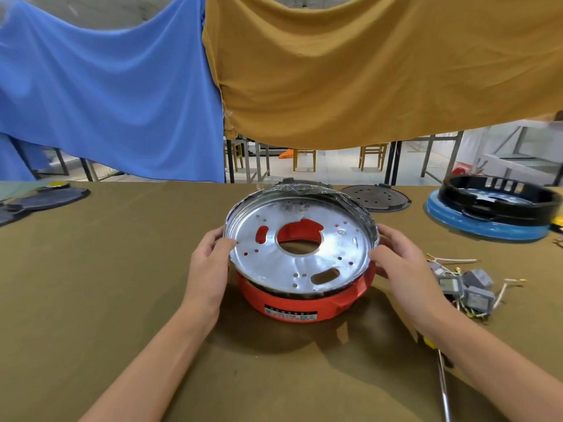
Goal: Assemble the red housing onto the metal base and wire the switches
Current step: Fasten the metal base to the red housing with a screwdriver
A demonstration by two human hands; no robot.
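Metal base (300, 252) sits tilted in the top of the red housing (300, 303), far edge raised, near edge down inside the red rim; the pair stands mid-desk (106, 284). I have my left hand (210, 266) on the left rim of the base, fingers curled over the edge and thumb on the plate; my right hand (399, 263) grips the right rim the same way, fingertips over the edge. Step in hand, as I judge it: seating the base square in the housing. To do it well I should turn the plate until its cut-outs line up with the red parts showing through the centre hole, then lower the far edge evenly with both hands, not forcing one side. Plastic film on the far rim looks loose and could get trapped in the joint. Switches (466, 289), grey, with loose wires, lie just right of the housing near my right wrist; wiring not yet started. A screwdriver (441, 382) lies right of the housing, nearer me, partly under my right forearm, so I must mind it when I draw back. Farther right of the housing: a blue and black unit (490, 208). Behind the housing, a dark round lid (376, 197); more dark plates (45, 197) far left.
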